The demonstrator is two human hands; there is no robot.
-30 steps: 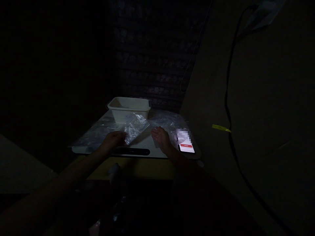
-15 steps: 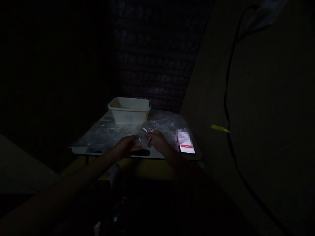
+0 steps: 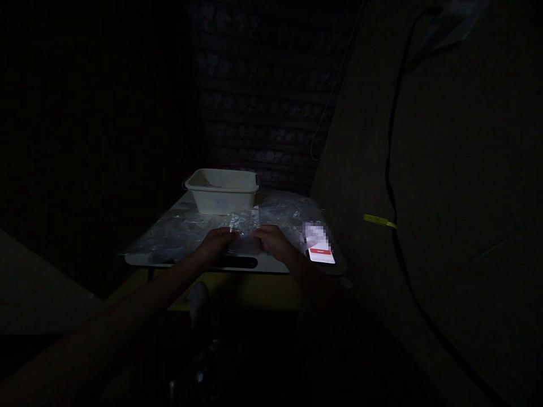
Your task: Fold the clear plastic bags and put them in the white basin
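Observation:
Between my two hands a clear plastic bag (image 3: pixel 246 223) is stretched above the front of a low white table (image 3: pixel 271 264). My left hand (image 3: pixel 215 244) pinches its left side, and my right hand (image 3: pixel 270 240) grips the right side with the thumb on top. The bag's upper part catches the light. More clear plastic bags (image 3: pixel 173 229) lie spread over the tabletop, on both sides of my hands. Dim light hides the finer details of the fingers.
Behind the bag stands a cream plastic tub (image 3: pixel 223 198). A lit phone (image 3: pixel 321 254) lies at the table's right front corner. On the right a dark cable (image 3: pixel 388 164) with a yellow tag (image 3: pixel 379 221) hangs before a wall. A dark slot (image 3: pixel 235 262) runs along the table's front edge.
The bag was crumpled and slanted between my hands; now it is spread flatter and pulled straight. My left hand has shifted slightly up, with its fingers closed more on the bag.

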